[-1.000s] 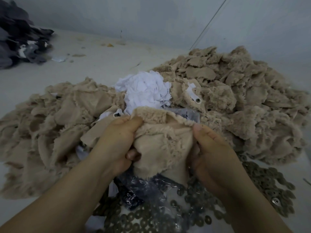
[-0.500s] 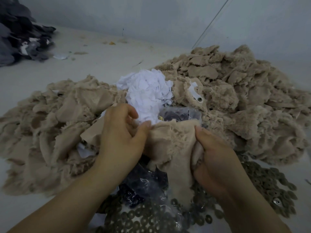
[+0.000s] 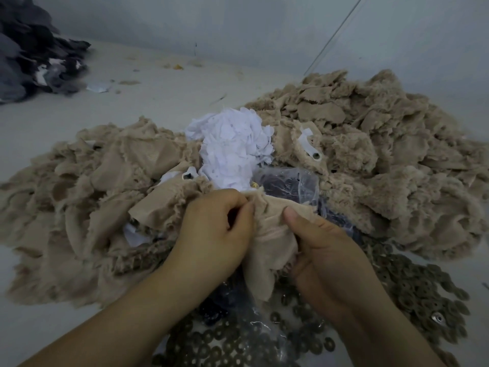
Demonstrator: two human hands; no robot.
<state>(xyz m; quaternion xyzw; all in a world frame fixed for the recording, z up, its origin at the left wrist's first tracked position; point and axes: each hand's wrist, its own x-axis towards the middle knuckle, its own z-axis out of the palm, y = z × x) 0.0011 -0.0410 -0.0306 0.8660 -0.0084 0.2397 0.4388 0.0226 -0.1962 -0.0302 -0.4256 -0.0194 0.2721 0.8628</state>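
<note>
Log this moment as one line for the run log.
left hand: grips fabric piece | right hand: pinches same piece | near: washers, plastic bag | behind: white scraps, beige pile

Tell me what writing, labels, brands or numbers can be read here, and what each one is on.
There is none to read. The beige fabric piece in the left hand and right hand is plain, the white scraps are blank, the white tab shows no print, the clear plastic bag shows no label, and the brown rings are too small to tell.
</note>
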